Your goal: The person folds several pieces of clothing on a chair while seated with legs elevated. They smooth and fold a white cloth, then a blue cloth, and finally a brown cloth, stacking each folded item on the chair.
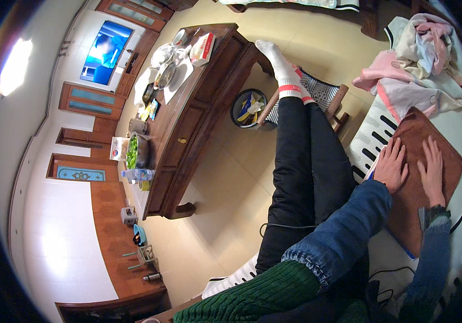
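A brown folded cloth (410, 206) lies on the pale patterned seat cover to the right of my outstretched legs. My left hand (391, 165) rests palm down on its left edge, fingers pointing up the view. Beside it, my right hand (432, 169) lies flat on the same cloth with the fingers slightly spread. Neither hand grips anything. A dark band circles my right wrist. Blue shows at the cloth's lower corner and beside my left hand; what it belongs to is hidden.
Pink and cream clothing (425, 68) is heaped beyond the cloth. My feet rest over a woven stool (319, 91), near a waste bin (249, 108). A wooden table (186, 133) bears a metal bowl of greens (138, 150), a bottle (138, 175) and a red-and-white box (203, 49). Cables lie by me.
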The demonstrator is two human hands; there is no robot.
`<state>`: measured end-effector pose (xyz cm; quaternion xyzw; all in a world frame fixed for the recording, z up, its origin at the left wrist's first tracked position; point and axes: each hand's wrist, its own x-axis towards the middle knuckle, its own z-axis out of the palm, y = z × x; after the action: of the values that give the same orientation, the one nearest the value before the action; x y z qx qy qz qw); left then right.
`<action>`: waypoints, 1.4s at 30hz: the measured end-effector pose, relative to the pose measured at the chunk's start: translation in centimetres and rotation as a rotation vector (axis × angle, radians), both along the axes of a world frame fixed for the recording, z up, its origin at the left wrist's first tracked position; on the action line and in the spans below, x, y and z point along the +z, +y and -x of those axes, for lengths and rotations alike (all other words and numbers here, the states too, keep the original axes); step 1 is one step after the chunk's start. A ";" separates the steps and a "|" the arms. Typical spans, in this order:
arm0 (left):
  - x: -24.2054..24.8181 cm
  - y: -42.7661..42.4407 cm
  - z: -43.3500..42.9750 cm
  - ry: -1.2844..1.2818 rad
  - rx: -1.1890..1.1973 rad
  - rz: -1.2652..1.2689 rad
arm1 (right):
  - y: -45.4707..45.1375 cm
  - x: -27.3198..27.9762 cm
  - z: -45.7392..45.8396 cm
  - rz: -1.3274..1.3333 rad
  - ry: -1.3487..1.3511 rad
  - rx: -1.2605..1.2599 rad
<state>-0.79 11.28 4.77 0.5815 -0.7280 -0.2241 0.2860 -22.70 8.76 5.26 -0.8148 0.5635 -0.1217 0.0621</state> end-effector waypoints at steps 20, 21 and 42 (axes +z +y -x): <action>-0.4 -0.1 0.1 -0.025 -0.006 0.021 | 4.4 -6.9 13.8 0.185 0.341 -0.488; -0.4 -0.1 0.1 -0.035 -0.003 0.018 | 4.4 -6.7 13.9 0.139 0.366 -0.512; 0.3 0.0 0.0 -0.050 -0.006 0.040 | 12.4 1.6 2.0 -0.039 0.177 -0.334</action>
<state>-0.83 11.30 5.09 0.5790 -0.7409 -0.1956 0.2785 -24.74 21.19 6.85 -0.7162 0.6962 -0.0475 0.0071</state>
